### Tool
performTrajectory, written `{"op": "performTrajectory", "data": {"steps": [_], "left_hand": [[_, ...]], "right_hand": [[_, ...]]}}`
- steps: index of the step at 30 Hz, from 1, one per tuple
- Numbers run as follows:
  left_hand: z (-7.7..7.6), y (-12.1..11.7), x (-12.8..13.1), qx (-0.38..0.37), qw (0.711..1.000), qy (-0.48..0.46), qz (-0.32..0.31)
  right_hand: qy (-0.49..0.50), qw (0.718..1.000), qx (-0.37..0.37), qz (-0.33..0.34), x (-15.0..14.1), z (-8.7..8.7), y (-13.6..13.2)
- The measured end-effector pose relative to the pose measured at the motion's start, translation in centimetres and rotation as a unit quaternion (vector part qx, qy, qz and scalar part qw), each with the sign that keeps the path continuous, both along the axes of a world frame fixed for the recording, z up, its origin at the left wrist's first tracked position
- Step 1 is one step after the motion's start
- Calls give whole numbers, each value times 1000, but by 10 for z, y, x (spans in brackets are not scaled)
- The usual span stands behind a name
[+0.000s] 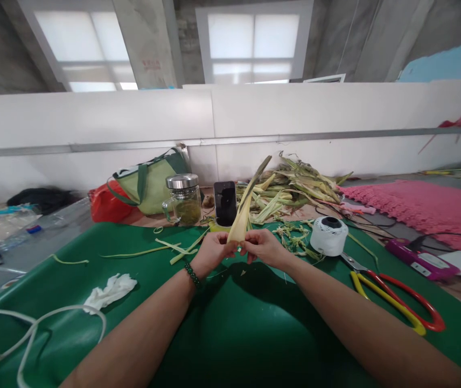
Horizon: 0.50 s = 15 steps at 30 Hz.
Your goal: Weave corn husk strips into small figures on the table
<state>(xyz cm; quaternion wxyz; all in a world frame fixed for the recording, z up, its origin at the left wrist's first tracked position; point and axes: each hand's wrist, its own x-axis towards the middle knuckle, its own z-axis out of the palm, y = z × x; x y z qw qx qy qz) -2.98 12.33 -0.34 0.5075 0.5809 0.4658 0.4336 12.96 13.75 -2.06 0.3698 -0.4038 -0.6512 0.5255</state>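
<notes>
Between both hands stands a pale yellow corn husk (240, 222), its broad end down and its long greenish-brown tip pointing up and to the right. My left hand (211, 252) pinches the lower left edge of the husk, and a dark beaded bracelet circles that wrist. On the lower right edge, my right hand (266, 249) pinches the same husk. A black phone (225, 202) stands upright just behind it. Small green husk scraps (293, 237) lie to the right of my right hand, beside a spool of white thread (328, 237).
Red-and-yellow-handled scissors (400, 302) lie on the green mat (230, 334) at right. Behind are a husk pile (303, 180), a lidded glass mug (187, 205) and a green bag (153, 183). At left are a crumpled tissue (110, 292) and a white cable (64, 309). A purple power strip (421, 260) lies far right.
</notes>
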Motion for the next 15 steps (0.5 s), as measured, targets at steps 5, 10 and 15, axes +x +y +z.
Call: {"op": "performTrajectory", "data": {"steps": [5, 10, 15], "left_hand": [[-1, -1, 1, -6, 1000, -1, -6], [-4, -2, 5, -8, 1000, -13, 12], [-5, -1, 8, -21, 999, -26, 19]], "right_hand": [[1, 1000, 1, -9, -1, -4, 1], [3, 1000, -2, -26, -3, -4, 1], [3, 1000, 9, -25, -3, -5, 2]]}}
